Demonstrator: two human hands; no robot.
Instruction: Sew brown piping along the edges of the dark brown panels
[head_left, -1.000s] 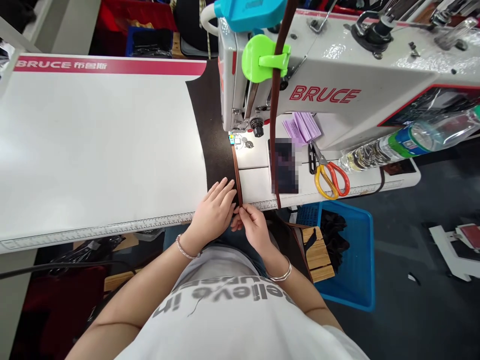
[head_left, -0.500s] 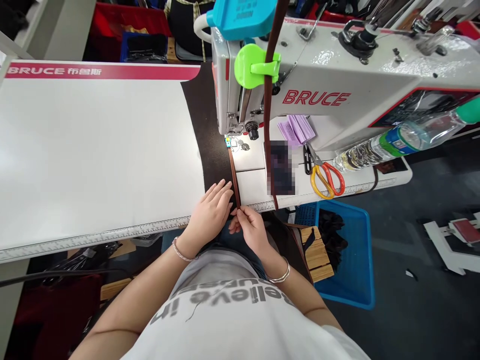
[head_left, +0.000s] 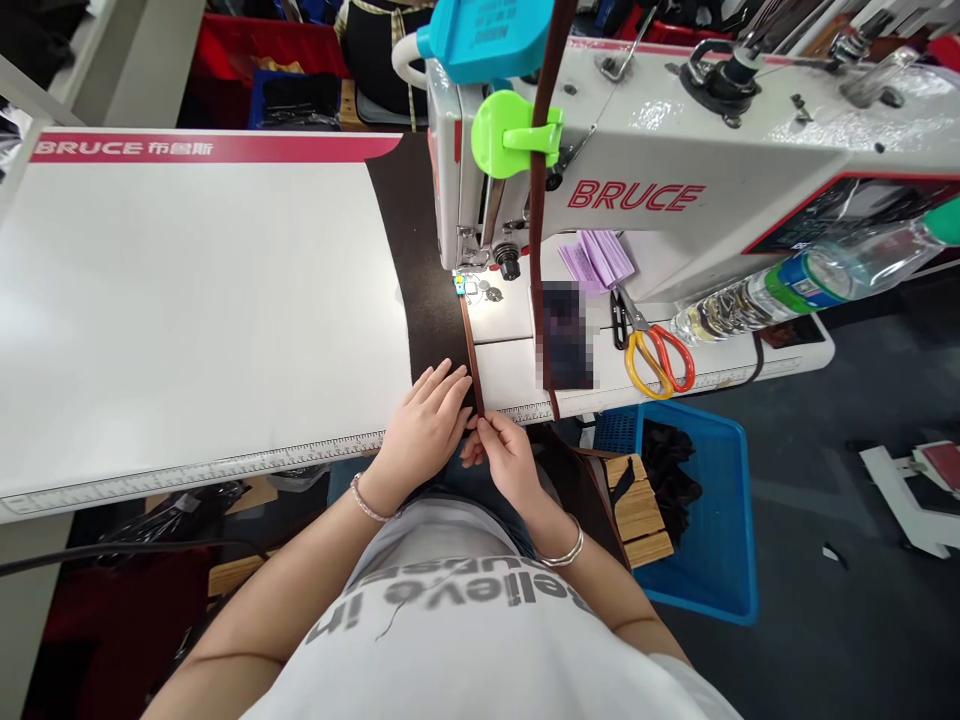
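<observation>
- Rested the left hand (head_left: 426,420) palm down on the dark cloth (head_left: 420,240), near the front edge of the tabletop (head_left: 210,320), with the fingers straight, side by side and gripping nothing, the tips just beside the narrow brown strip (head_left: 470,345).
- Pinched the strip between thumb and forefinger of the right hand (head_left: 508,455) at that front edge, with the other fingers curled in below.
- Had the two hands almost meeting there; could not tell whether touching.
- Had the cloth lying flat, curved along its left side, reaching from the far edge of the tabletop, past the head of the sewing machine (head_left: 637,150), to the left hand.
- Had the strip running fairly straight along the right side of the cloth, from a small blue and yellow part (head_left: 460,285) under the machine head to the pinching fingers.
- Saw a hanging brown length (head_left: 537,220) in front of the machine, crossing a lime green clip (head_left: 499,135); could not tell whether joined to the strip.
- Saw a blurred-out dark rectangle (head_left: 571,340) partly behind that length, with purple papers (head_left: 600,258) beyond and scissors (head_left: 660,362) to the right.
- Saw a clear bottle (head_left: 810,275) lying at a slant near the scissors, green cap to the right.
- Saw a blue crate (head_left: 716,590) below the tabletop, holding black material (head_left: 667,470).
</observation>
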